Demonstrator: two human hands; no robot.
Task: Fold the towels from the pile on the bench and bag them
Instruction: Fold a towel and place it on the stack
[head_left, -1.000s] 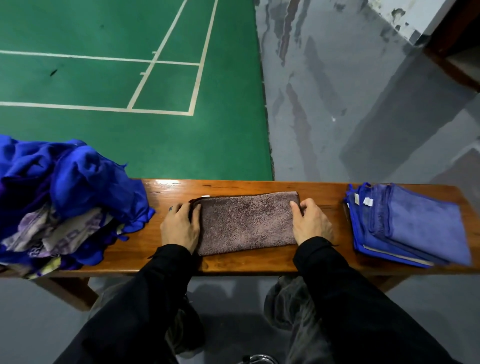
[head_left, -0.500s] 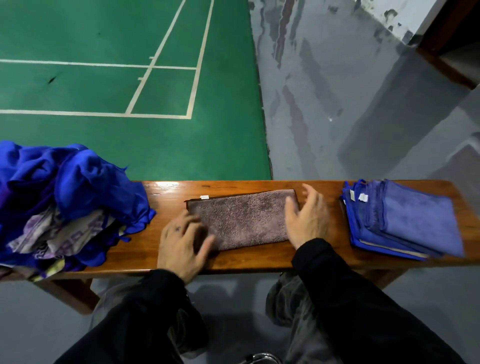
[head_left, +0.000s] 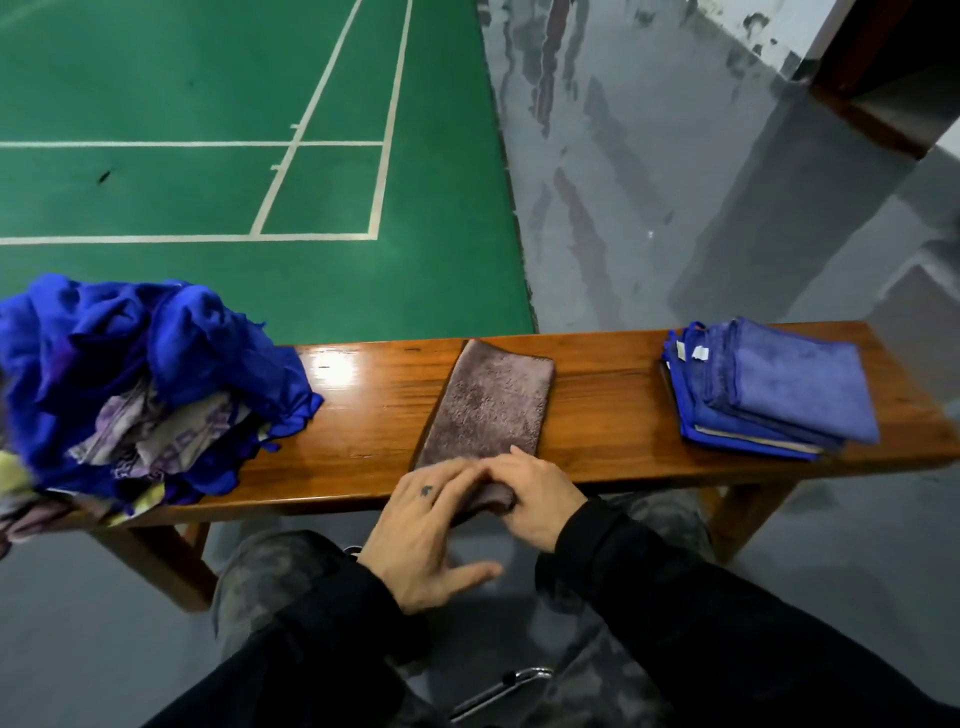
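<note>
the brown towel (head_left: 488, 405) is a fuzzy, mauve-brown strip, folded long and narrow, with a darker edge along its left side. closest to me, my left hand (head_left: 431, 525) lies on its near end with the fingers fairly straight and the thumb spread out to the side below the bench edge. my right hand (head_left: 530, 499) is just beside it, fingers curled over the near end of the towel where it bunches and hangs a little past the front edge; i cannot tell whether the thumb is under the cloth. both sleeves are black.

the towel sits near the middle of the wooden bench (head_left: 613, 405), its long axis running across the seat from the front edge to the far edge, leaning slightly rightward as it goes away from me. the far end lies flat and square at the back edge.

to my left on the bench is the loose pile (head_left: 150, 374), crumpled bright blue cloth with pale patterned pieces in it. to my right, well apart from the brown towel, is a folded stack (head_left: 769, 395) of blue towels. beyond the bench lie the green court floor (head_left: 208, 197) with white lines and the grey floor (head_left: 675, 182).
</note>
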